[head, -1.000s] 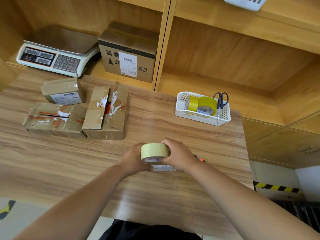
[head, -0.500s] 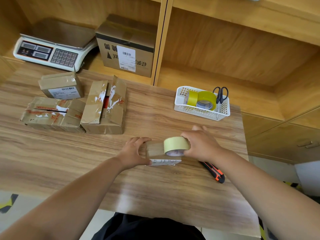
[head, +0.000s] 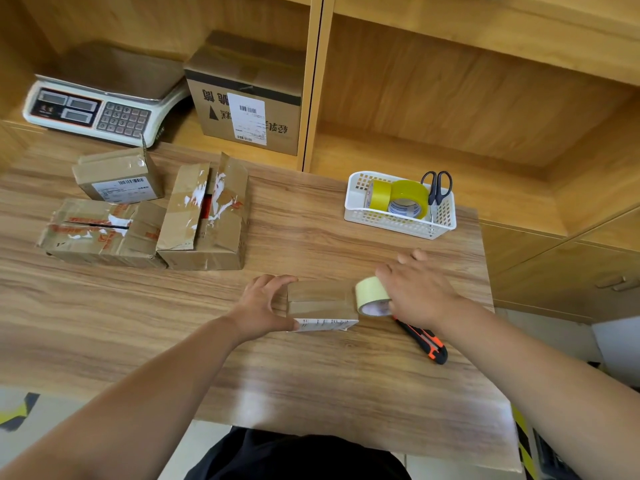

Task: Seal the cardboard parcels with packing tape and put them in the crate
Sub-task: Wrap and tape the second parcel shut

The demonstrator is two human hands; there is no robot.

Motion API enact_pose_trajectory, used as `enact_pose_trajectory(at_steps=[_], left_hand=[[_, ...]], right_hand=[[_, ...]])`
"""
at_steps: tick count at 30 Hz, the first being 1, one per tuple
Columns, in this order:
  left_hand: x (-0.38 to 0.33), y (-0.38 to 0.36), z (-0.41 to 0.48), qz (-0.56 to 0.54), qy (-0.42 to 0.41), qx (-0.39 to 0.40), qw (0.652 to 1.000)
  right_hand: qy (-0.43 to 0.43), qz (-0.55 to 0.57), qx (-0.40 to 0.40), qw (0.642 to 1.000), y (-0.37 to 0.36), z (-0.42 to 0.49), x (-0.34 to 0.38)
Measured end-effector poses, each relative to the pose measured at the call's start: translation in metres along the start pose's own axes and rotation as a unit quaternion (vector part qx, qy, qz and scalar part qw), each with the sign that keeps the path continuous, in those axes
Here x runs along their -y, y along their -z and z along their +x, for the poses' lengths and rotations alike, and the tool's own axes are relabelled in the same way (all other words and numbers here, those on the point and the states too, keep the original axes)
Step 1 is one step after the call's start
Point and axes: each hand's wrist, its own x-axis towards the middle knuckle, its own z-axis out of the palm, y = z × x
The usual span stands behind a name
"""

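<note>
Grips the left end of the small brown cardboard parcel [head: 320,299] with the left hand [head: 263,303], near the front edge of the desk [head: 311,375], right of centre; could let it slide on the smooth wood-grain top if loosened. Holds the cream packing-tape roll [head: 372,294] at the parcel's right end, right hand [head: 419,292] curled over it; risks skew and wrinkles if pulled off-line. Matte, boxy, sharp-edged card; glossy hollow ring.

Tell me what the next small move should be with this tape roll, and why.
Probably run the tape roll down over the right end of the small parcel: the right hand holds it at that edge while the left hand braces the other end.
</note>
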Motion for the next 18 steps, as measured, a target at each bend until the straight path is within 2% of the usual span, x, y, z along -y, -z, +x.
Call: enact_pose_trajectory(at_steps=[3, 6, 9, 11, 14, 18], left_hand=[[0.007, -0.002, 0.000, -0.008, 0.013, 0.001, 1.000], [0.039, -0.006, -0.018, 0.144, -0.021, 0.008, 0.989], [0.059, -0.005, -0.041, 0.158, 0.031, -0.014, 0.987], [0.047, -0.003, -0.037, 0.207, 0.022, -0.025, 0.978], [0.004, -0.004, -0.015, 0.232, -0.060, -0.045, 0.970], [-0.040, -0.013, 0.011, 0.287, -0.146, -0.008, 0.947]], right_hand=[[-0.013, -0.028, -0.011, 0.999, -0.014, -0.010, -0.009], [-0.045, -0.030, -0.001, 0.999, -0.028, -0.025, -0.031], [-0.083, -0.006, -0.032, 0.996, -0.038, -0.040, -0.055], [-0.091, -0.020, -0.006, 0.996, -0.045, -0.042, -0.060], [-0.097, -0.051, -0.017, 0.994, -0.054, -0.039, -0.051], [-0.103, -0.016, -0.040, 0.994, -0.057, -0.037, -0.042]])
